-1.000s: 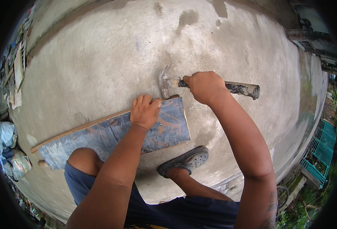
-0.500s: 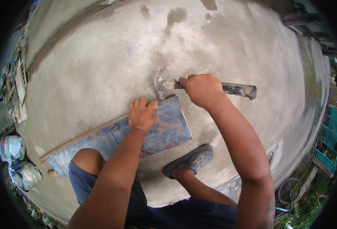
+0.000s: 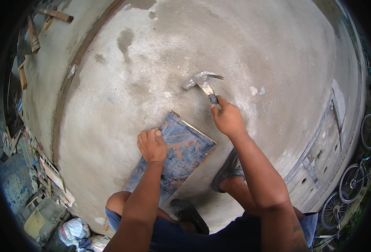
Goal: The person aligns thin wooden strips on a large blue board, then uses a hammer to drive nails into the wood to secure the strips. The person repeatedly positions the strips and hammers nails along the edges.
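Blue-grey board [image 3: 183,153]: curled left hand [image 3: 152,146] grips its edge, outstretched right hand [image 3: 228,119] clenches a hammer [image 3: 202,80].

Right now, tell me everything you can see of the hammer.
The hammer is a claw hammer with a scuffed grey head that looks like metal, a pale, worn neck and a dark, rough-looking handle. The right hand grips the handle, hiding much of it. The striking end points left, the curved claw right. Its head shows beyond the blue-grey board, over the concrete floor; whether it touches the floor is unclear.
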`<state>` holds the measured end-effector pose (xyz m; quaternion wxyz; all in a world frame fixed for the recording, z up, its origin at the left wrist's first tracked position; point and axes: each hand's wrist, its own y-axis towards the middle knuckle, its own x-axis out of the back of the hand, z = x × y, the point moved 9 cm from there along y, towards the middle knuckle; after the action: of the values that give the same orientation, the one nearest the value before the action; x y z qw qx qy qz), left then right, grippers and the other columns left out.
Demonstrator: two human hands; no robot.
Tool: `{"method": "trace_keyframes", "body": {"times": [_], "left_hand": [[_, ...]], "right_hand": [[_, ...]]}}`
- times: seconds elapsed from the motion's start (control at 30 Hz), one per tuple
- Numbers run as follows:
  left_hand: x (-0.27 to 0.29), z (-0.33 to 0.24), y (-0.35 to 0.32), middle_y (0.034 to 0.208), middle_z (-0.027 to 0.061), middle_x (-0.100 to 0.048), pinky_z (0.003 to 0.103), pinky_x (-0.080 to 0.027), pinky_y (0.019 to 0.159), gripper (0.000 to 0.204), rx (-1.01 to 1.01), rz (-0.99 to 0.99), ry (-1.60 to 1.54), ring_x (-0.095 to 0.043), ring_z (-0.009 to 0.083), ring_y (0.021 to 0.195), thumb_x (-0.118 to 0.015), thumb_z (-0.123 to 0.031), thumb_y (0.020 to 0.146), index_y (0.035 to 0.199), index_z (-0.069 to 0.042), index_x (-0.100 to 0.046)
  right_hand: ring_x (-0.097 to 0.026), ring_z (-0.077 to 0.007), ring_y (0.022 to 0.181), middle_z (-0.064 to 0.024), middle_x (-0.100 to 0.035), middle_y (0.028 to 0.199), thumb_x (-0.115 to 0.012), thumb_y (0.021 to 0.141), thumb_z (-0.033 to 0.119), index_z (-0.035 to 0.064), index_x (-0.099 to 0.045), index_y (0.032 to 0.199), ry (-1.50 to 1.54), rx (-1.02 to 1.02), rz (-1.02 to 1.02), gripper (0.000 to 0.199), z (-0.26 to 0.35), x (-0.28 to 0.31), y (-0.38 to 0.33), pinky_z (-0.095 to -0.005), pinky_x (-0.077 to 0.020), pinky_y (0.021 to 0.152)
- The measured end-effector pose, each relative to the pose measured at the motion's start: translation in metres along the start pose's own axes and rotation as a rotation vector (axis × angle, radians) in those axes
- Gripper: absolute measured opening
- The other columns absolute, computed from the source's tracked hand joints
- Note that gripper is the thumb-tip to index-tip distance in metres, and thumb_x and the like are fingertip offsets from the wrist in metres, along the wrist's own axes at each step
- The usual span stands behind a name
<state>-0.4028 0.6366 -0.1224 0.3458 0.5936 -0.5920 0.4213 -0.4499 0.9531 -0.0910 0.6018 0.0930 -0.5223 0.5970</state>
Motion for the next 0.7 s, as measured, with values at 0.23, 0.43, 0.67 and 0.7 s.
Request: {"method": "trace_keyframes", "body": {"times": [0.23, 0.43, 0.67, 0.7], "left_hand": [[-0.001, -0.004, 0.003, 0.103, 0.0160, -0.062, 0.052, -0.045, 0.089, 0.028, -0.080, -0.016, 0.014, -0.057, 0.0394, 0.098, -0.051, -0.029, 0.111, 0.105, -0.008, -0.069], [0.005, -0.009, 0.005, 0.100, 0.0170, -0.061, 0.053, -0.045, 0.086, 0.028, -0.121, -0.046, -0.013, -0.057, 0.0401, 0.094, -0.051, -0.027, 0.110, 0.103, -0.006, -0.068], [0.003, -0.010, 0.005, 0.100, 0.0146, -0.061, 0.051, -0.045, 0.089, 0.027, -0.095, -0.020, -0.010, -0.057, 0.0384, 0.097, -0.052, -0.029, 0.110, 0.104, -0.008, -0.069], [0.004, -0.010, 0.006, 0.100, 0.0143, -0.061, 0.051, -0.044, 0.089, 0.027, -0.085, -0.018, -0.010, -0.057, 0.0381, 0.097, -0.052, -0.029, 0.110, 0.105, -0.008, -0.069]], "right_hand": [[-0.074, -0.0438, 0.103, -0.0220, -0.076, 0.114, -0.062, 0.105, 0.031, 0.0095, -0.065, 0.143, 0.026, 0.055, 0.097, 0.044, -0.002, -0.020, -0.035, -0.0523, -0.0587, 0.091], [-0.073, -0.0431, 0.104, -0.0214, -0.076, 0.115, -0.064, 0.103, 0.029, 0.0105, -0.065, 0.144, 0.082, 0.071, 0.125, 0.044, 0.005, -0.025, -0.033, -0.0514, -0.0586, 0.091], [-0.073, -0.0413, 0.106, -0.0221, -0.075, 0.116, -0.063, 0.105, 0.029, 0.0100, -0.064, 0.144, 0.103, 0.070, 0.090, 0.044, 0.002, -0.020, -0.026, -0.0501, -0.0580, 0.093], [-0.073, -0.0428, 0.105, -0.0239, -0.075, 0.114, -0.065, 0.104, 0.028, 0.0095, -0.066, 0.143, 0.113, 0.075, 0.083, 0.044, 0.004, -0.020, -0.026, -0.0501, -0.0576, 0.092]]}}
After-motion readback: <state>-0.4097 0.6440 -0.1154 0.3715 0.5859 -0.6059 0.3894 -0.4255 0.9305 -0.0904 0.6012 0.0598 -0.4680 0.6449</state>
